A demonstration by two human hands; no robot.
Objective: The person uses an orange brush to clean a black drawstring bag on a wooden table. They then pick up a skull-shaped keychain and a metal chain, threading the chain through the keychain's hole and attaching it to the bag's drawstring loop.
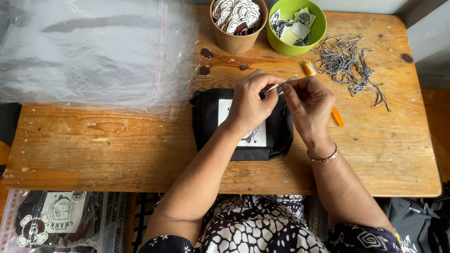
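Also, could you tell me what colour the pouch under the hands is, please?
The pouch is black with a white picture panel, head view.

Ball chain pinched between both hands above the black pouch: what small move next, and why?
Probably close the chain ends together: left hand and right hand each pinch it, fingertips nearly meeting, right over the black pouch. Whether it is already threaded through anything, I cannot tell.
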